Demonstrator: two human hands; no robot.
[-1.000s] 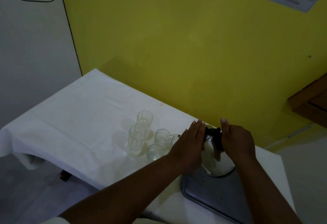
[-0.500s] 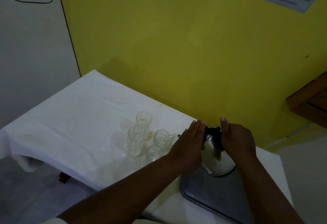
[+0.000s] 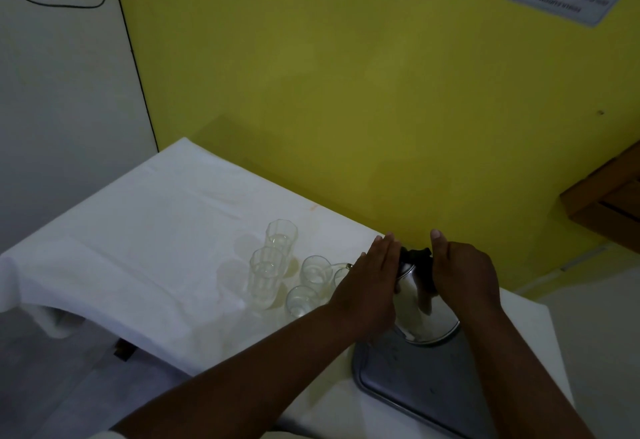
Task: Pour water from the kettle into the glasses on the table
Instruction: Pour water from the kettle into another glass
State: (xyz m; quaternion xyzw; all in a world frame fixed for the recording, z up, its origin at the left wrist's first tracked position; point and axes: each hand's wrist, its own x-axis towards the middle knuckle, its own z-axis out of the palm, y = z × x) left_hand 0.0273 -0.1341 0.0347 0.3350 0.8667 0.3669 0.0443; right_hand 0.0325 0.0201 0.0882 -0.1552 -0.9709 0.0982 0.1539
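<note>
Kettle [image 3: 420, 303] stands on the tray [image 3: 415, 379] at the worktop's [image 3: 138, 230] right end, glasses [image 3: 265, 275] clustered just left, wall [image 3: 346, 92] behind.

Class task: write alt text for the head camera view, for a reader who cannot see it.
Two bare hands, left hand and right hand, rest on either side of a shiny metal kettle standing on a metal tray. To its left, clear glasses cluster on a white tablecloth against a yellow wall.
</note>
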